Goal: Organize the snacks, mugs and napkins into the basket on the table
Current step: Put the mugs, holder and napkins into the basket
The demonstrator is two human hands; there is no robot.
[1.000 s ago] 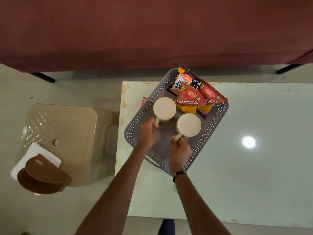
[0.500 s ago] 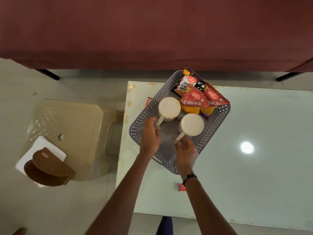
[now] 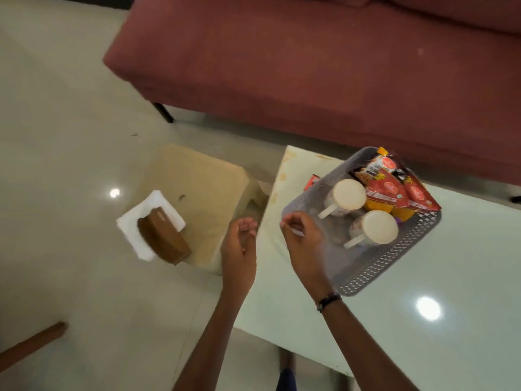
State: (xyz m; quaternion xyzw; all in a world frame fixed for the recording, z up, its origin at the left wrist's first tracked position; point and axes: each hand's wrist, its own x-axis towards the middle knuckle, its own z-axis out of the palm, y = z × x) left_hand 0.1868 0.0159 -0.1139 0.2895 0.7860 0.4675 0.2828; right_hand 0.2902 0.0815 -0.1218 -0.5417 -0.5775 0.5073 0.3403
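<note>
**Mugs released; napkins next**

Both hands have left the mug handles: my left hand point(image 3: 239, 244) and right hand point(image 3: 303, 238) hang loosely curled, empty. Two cream ceramic mugs point(image 3: 348, 194) and red snack packets point(image 3: 394, 190) sit in the grey perforated plastic basket point(image 3: 375, 266) on the pale green desk point(image 3: 423, 334). White napkins in a brown wooden holder point(image 3: 162, 235) wait on the beige plastic stool point(image 3: 203, 182).

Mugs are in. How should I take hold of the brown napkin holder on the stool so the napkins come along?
Probably best to grip the brown napkin holder across its two flat faces, coming from above with the left hand, which is nearest. It lies tilted on the white napkins atop the stool, so pinching holder and stack together should keep them from sliding.
</note>
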